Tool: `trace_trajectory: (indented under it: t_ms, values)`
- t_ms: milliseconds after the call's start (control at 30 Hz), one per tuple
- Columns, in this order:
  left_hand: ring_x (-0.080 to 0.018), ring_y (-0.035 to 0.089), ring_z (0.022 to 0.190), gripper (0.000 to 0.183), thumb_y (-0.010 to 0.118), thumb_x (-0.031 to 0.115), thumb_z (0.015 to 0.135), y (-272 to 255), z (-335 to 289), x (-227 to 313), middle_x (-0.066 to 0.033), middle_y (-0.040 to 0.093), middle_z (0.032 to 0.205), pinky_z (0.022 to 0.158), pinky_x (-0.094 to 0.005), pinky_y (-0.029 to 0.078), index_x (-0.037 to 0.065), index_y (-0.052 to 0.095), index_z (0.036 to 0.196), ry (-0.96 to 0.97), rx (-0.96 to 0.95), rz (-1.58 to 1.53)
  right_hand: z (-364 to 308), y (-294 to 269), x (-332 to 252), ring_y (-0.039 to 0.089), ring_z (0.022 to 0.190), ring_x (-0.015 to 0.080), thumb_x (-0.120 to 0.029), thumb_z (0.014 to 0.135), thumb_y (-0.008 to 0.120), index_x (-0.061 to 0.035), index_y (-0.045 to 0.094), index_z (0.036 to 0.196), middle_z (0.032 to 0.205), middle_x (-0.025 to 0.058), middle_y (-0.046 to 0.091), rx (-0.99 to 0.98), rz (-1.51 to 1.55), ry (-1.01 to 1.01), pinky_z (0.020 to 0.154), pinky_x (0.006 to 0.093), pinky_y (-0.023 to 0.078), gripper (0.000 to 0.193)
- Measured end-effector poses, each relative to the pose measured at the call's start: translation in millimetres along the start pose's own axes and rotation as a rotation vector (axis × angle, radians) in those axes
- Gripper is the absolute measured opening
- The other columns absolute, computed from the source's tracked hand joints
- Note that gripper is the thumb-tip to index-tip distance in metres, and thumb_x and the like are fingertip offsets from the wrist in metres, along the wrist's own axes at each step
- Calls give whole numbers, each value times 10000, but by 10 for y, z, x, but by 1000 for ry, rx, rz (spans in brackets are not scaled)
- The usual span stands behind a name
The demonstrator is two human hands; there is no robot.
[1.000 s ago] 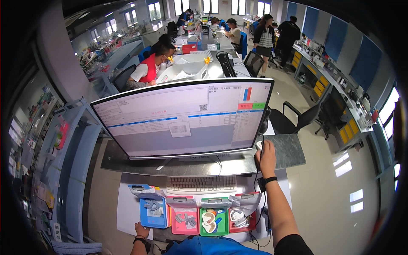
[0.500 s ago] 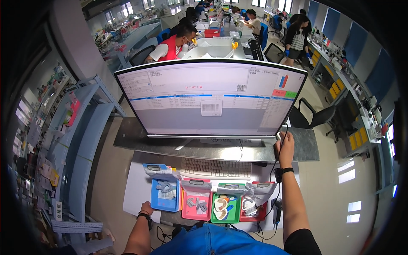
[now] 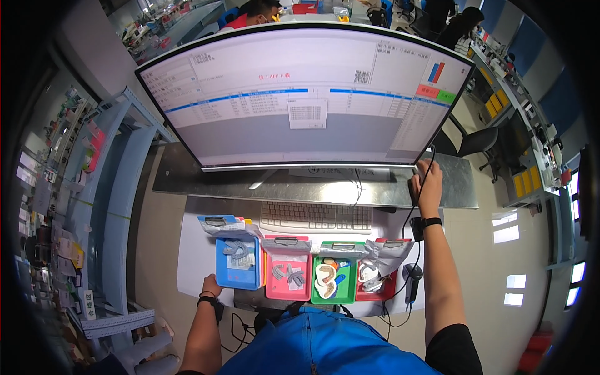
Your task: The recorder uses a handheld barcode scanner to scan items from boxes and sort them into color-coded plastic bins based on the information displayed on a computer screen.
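The view has dipped, lifting the monitor (image 3: 306, 140) toward the frame's top, where the seated person (image 3: 262, 9) now shows little below the head. The left hand (image 3: 211, 285), right hand (image 3: 429, 184) and trays (image 3: 289, 291) appear higher; more blue apron (image 3: 303, 344) fills the bottom centre.

A blue tray (image 3: 243, 283), a pink tray (image 3: 287, 294), a green tray (image 3: 350, 289) and a red tray (image 3: 382, 295) each showed one plain colour, near a cream keyboard (image 3: 315, 217). The black-framed monitor (image 3: 250, 134) glowed white and grey, striped blue, with red and green blocks. The person's garment (image 3: 300, 347) was bright blue, the sleeve (image 3: 455, 350) black.
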State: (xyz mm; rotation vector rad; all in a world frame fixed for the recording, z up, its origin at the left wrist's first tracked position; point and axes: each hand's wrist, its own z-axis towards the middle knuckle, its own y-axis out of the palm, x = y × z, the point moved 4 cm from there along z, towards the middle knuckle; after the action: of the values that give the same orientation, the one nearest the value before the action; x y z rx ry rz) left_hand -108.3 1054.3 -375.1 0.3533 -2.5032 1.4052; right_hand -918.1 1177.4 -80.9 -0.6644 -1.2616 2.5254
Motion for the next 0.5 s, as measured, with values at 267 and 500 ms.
trace_trajectory:
  t_ms: [267,500]
  values:
    - [-411,759,921,410,930,283,725,46,73,-97,-253,766,941,823,-447,602,-8,701,900,-49,-3,-81,11,-12,-34,576,1241,402,-87,873,699,-134,708,1278,1394,146,595,6,6,8,1052,472,509,408]
    - [-415,758,913,393,908,278,737,5,42,-36,-257,765,933,823,-445,599,-12,704,907,18,31,-35,20,-25,-44,580,1234,400,-82,867,701,-132,710,1272,1379,146,603,12,1,3,1045,470,512,408]
